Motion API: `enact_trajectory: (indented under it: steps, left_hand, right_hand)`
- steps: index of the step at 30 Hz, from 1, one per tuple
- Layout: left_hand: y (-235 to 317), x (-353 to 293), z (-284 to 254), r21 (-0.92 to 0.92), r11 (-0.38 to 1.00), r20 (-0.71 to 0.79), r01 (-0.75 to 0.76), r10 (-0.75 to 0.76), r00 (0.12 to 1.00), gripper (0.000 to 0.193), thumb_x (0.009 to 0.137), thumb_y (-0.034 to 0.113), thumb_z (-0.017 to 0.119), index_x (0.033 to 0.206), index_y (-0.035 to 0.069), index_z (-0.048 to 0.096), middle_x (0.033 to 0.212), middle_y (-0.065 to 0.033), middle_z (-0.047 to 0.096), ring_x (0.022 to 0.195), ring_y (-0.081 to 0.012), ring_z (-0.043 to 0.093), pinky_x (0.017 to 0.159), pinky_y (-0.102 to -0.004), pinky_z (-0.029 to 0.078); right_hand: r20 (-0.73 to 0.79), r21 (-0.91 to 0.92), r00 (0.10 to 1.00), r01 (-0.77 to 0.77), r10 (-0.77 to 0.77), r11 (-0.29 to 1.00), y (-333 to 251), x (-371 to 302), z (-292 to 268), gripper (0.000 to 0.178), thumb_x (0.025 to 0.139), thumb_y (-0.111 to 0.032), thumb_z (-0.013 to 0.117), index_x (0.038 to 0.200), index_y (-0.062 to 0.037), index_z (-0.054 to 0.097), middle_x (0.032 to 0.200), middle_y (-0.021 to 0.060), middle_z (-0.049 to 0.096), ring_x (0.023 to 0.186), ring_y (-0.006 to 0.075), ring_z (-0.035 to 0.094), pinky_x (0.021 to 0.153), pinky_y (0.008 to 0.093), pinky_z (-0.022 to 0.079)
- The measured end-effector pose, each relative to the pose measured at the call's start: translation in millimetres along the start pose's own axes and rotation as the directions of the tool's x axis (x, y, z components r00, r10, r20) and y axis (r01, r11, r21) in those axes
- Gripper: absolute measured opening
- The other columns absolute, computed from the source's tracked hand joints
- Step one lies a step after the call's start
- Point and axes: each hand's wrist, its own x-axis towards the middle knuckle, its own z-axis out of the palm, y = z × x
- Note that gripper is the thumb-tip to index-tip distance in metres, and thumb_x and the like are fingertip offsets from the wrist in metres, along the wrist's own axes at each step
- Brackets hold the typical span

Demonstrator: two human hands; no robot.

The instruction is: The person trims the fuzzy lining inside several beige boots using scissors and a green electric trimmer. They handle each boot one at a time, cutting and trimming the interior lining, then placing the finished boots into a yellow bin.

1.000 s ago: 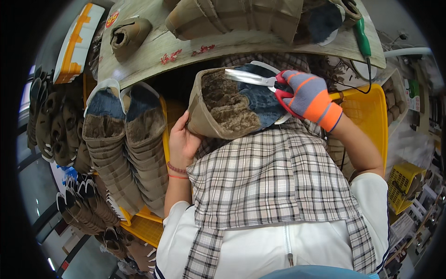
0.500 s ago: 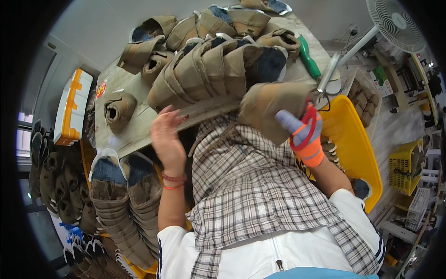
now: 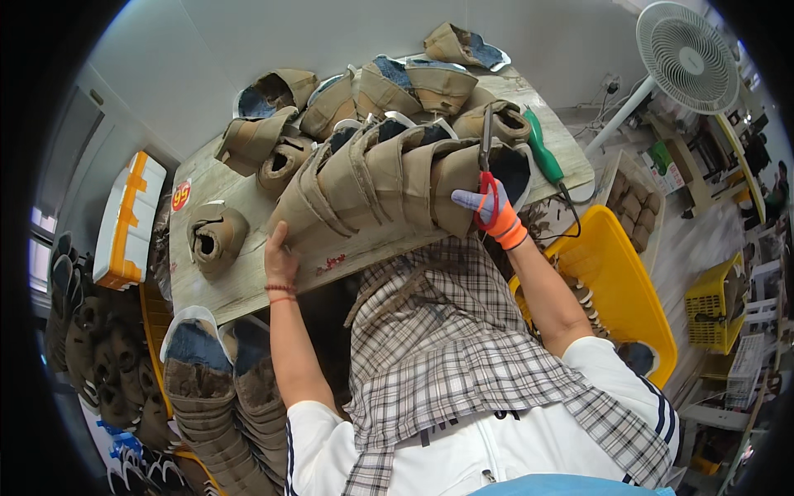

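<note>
A row of tan shoe uppers (image 3: 376, 186), nested one inside another, lies along the near side of the table. My left hand (image 3: 282, 260) is at the row's left end, its fingers closed against the outermost upper. In an orange and lilac glove, my right hand (image 3: 494, 217) grips the red handles of a pair of scissors (image 3: 485, 136). The blades point away from me, and this hand is against the right end of the row. A dark blue lining shows behind the scissors. One rolled upper (image 3: 217, 237) stands alone left of the row.
More uppers (image 3: 385, 87) line the back of the table (image 3: 198, 285). A green corded tool (image 3: 542, 149) lies at its right edge. Right of me stands a yellow tub (image 3: 641, 289); beyond are a fan (image 3: 688, 62) and a yellow basket (image 3: 713, 306). Stacked uppers (image 3: 198, 388) fill the lower left.
The loose upper in my right hand has gone from above my lap to the row's right end. My left hand, raised before, has come to the left end. The scissors stay in my right hand.
</note>
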Motion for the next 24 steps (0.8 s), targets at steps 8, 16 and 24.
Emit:
enact_trajectory:
  steps: [8, 16, 24]
  left_hand:
    - [32, 22, 56, -0.252, 0.916, 0.169, 0.312, -0.276, 0.946, 0.043, 0.087, 0.027, 0.056, 0.121, 0.000, 0.051, 0.116, -0.0083, 0.057, 0.106, -0.0210, 0.054, 0.091, -0.0375, 0.044]
    - [72, -27, 8, -0.434, 0.826, 0.247, 0.360, -0.275, 0.929, 0.049, 0.076, 0.028, 0.060, 0.115, 0.000, 0.054, 0.114, -0.0132, 0.058, 0.102, -0.0282, 0.057, 0.089, -0.0423, 0.046]
    - [38, -45, -4, -0.563, 0.817, -0.058, 0.125, -0.190, 0.980, 0.049, 0.078, 0.033, 0.058, 0.116, 0.002, 0.055, 0.114, -0.0121, 0.058, 0.101, -0.0266, 0.056, 0.088, -0.0412, 0.046]
  right_hand:
    - [-0.201, -0.457, 0.975, -0.008, -0.095, 0.889, 25, 28, 51, 0.059, 0.062, -0.033, 0.082, 0.103, 0.0022, 0.057, 0.095, 0.0161, 0.064, 0.087, 0.0250, 0.061, 0.077, 0.0358, 0.048]
    - [0.403, 0.003, 0.910, -0.112, 0.102, 0.994, 9, 27, 31, 0.031, 0.095, -0.017, 0.037, 0.105, 0.0083, 0.053, 0.101, 0.0173, 0.065, 0.091, 0.0233, 0.064, 0.084, 0.0307, 0.050]
    - [0.465, 0.208, 0.885, -0.132, 0.020, 0.969, 27, 68, 80, 0.049, 0.069, 0.003, 0.070, 0.115, 0.0013, 0.054, 0.102, 0.0082, 0.064, 0.092, 0.0139, 0.060, 0.083, 0.0272, 0.047]
